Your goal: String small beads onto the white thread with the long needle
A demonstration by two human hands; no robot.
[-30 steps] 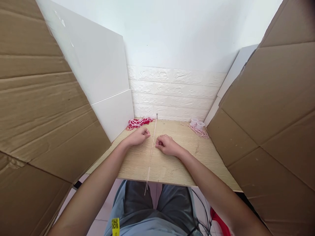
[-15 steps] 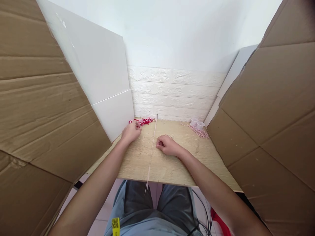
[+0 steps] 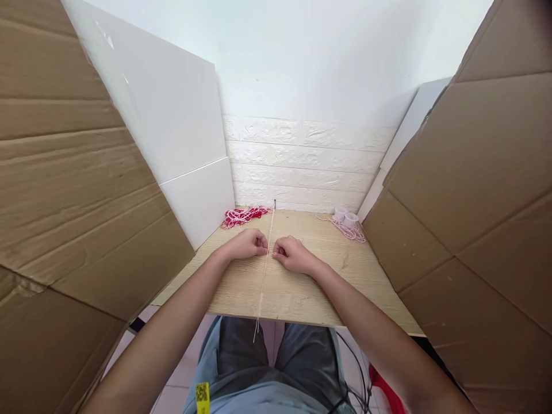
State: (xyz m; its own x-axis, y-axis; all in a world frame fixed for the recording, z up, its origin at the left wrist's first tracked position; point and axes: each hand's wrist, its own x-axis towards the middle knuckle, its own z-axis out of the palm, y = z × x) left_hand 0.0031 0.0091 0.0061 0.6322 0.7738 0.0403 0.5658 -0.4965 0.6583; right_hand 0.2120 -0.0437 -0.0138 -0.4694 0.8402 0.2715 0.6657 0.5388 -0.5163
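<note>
A pale cord (image 3: 264, 282) runs taut down the board from a small dark nail (image 3: 275, 201) to the front edge, where its loose ends hang over. My left hand (image 3: 246, 244) is just left of the cord, finger and thumb pinched together at a thin thread. Close by on the other side, my right hand (image 3: 294, 255) pinches a thin thread that shows as a short line toward the cord. The fingertips hide most of where thread and cord meet. Behind my left hand lies a tangle of red and pink-white yarn (image 3: 244, 216).
Two small clear plastic cups (image 3: 351, 219) stand at the back right beside pink-white string (image 3: 350, 232). Tall cardboard panels (image 3: 487, 190) flank the wooden board (image 3: 345, 293) on both sides. A white brick-patterned wall (image 3: 310, 155) closes the back. Black cables (image 3: 356, 368) hang below at right.
My left hand has moved from the yarn tangle toward me and right, up to the cord beside my right hand. The right hand has stayed nearly still.
</note>
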